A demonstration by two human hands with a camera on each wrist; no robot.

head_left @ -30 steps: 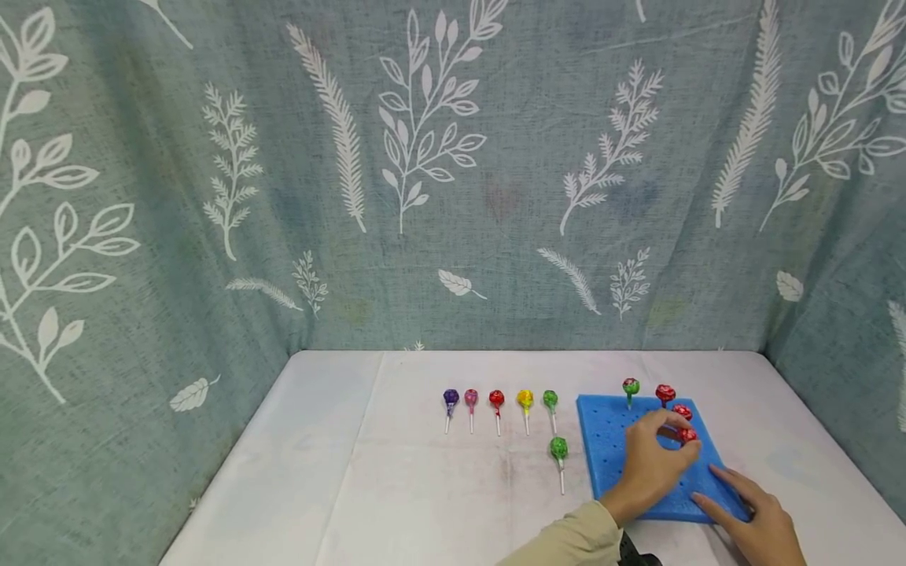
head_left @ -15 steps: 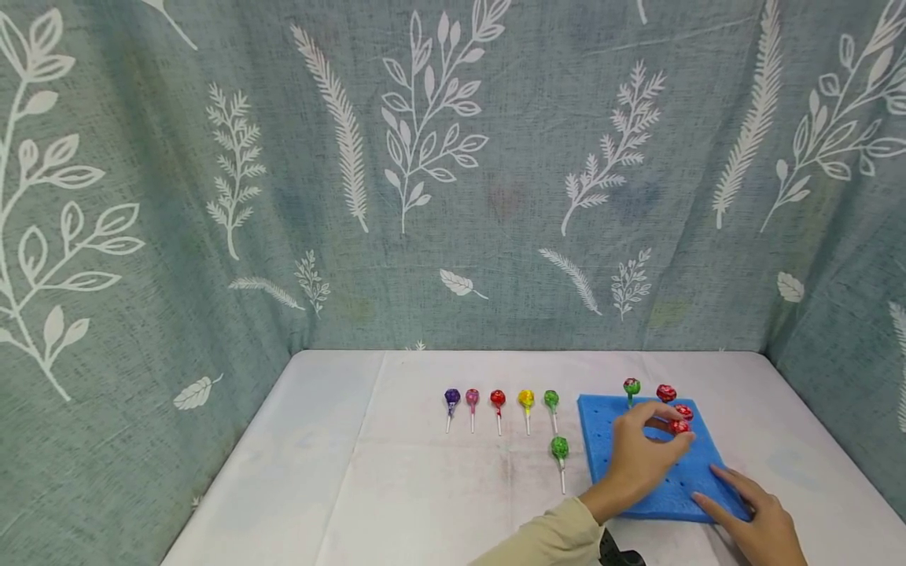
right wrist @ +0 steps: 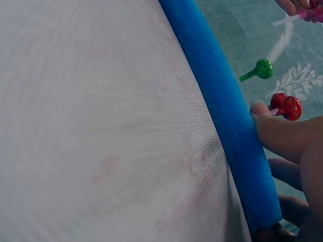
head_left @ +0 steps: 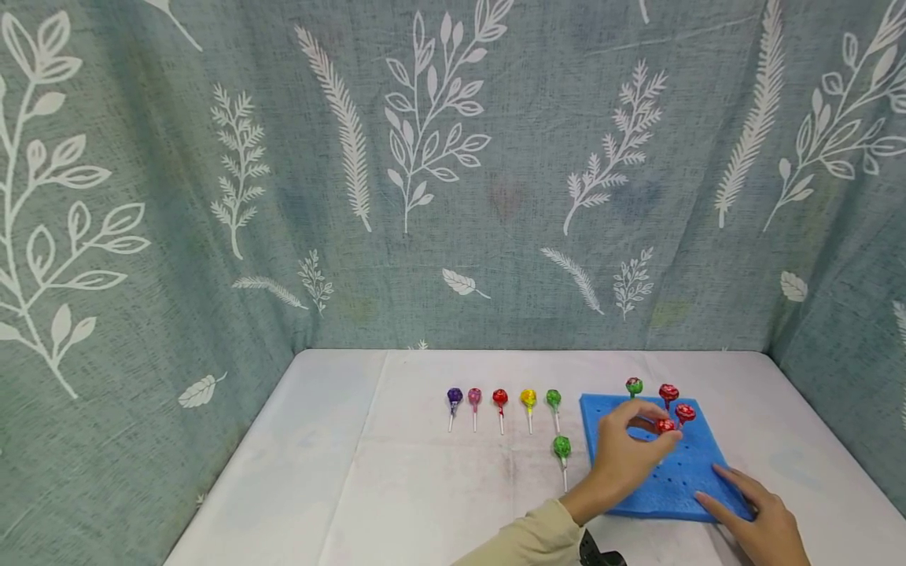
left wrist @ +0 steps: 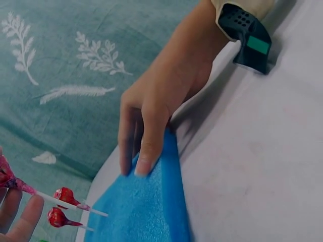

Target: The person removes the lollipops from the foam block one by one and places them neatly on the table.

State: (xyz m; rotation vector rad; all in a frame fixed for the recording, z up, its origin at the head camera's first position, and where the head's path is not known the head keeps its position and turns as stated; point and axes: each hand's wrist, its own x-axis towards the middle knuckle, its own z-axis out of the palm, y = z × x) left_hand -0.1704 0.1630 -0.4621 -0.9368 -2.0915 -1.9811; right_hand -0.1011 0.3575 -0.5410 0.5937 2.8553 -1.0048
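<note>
My left hand (head_left: 626,456) pinches a red-wrapped lollipop (head_left: 665,425) above the blue foam board (head_left: 697,475), which has rows of small holes. In the left wrist view the lollipop's white stick (left wrist: 50,198) extends past my fingertips. My right hand (head_left: 767,519) rests at the board's near right corner, thumb on top and fingers along the side edge. Two other red lollipops, one at the back (head_left: 668,392) and one just in front (head_left: 685,413), stand upright in the board near its right side. A green-and-red lollipop (head_left: 634,386) stands at the back.
A row of lollipops lies left of the board on the white tabletop (head_left: 410,487): purple (head_left: 454,396), pink (head_left: 475,396), red (head_left: 500,397), yellow (head_left: 528,398) and green (head_left: 554,398). Another green lollipop (head_left: 562,447) lies in front. A patterned curtain (head_left: 495,196) encloses the table.
My left hand has moved left across the board, carrying the red lollipop away from the standing red ones. The right hand stays at the corner.
</note>
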